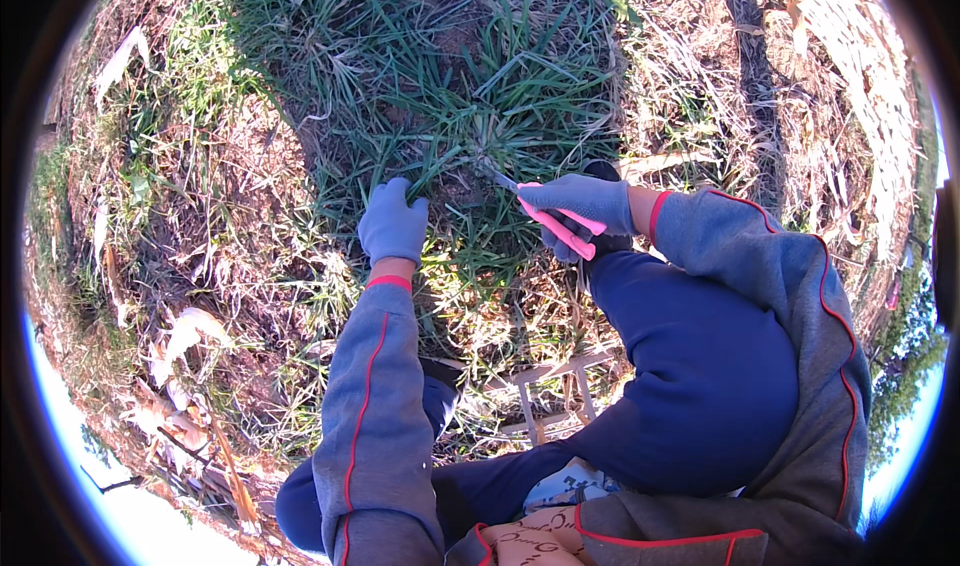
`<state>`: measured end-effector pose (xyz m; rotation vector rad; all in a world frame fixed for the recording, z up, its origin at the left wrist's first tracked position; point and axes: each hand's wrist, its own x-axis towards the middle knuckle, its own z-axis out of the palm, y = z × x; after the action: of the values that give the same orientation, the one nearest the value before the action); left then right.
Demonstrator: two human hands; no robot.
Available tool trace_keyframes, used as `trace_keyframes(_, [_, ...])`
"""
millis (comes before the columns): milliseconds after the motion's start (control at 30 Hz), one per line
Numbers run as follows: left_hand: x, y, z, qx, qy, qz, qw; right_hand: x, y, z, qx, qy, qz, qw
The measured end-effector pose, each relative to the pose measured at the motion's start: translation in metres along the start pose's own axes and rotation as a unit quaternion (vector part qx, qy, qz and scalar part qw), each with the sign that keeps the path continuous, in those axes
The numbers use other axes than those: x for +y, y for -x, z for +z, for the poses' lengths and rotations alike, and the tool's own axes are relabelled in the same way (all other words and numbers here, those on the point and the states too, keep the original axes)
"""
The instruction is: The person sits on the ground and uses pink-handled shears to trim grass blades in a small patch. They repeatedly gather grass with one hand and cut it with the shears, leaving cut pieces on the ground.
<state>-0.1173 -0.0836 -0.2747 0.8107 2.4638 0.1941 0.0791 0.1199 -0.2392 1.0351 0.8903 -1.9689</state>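
Note:
My right hand [581,206], in a grey glove, grips the pink handles [559,228] of a cutting tool that looks like pruning shears or scissors. Its metal blades [499,176] reach into the base of a green grass clump [487,134]. Whether they are parted is hard to make out. Left of the blades, my left hand [394,221], also gloved in grey, is down at the grass. Several long blades of grass [435,172] run up to the gap between its thumb and forefinger. The fingertips are partly hidden, so a grip on them cannot be confirmed.
My bent right knee [697,371], in dark blue trousers, is close under my right forearm. A light-coloured slatted frame [551,386] lies between my legs. Dry husks [187,333] and stalks litter the left ground; dry straw [862,78] lies at far right.

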Motion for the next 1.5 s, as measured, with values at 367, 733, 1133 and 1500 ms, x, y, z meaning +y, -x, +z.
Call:
trace_keyframes(367, [0.009,0.016,0.003,-0.110,0.437,-0.015,0.893,-0.007,0.000,0.008,0.003,-0.015,0.002,1.000])
trace_keyframes(733, [0.013,0.016,-0.007,-0.168,0.403,-0.035,0.899,-0.009,0.001,0.014,0.061,0.032,-0.029,0.997])
trace_keyframes(1133, [-0.007,-0.014,-0.035,0.091,0.005,0.074,0.993,-0.015,0.010,0.009,-0.036,0.248,-0.030,0.968])
trace_keyframes(1500, [0.008,-0.059,-0.031,-0.010,-0.112,0.051,0.992,-0.018,0.010,-0.009,-0.001,0.012,-0.054,0.998])
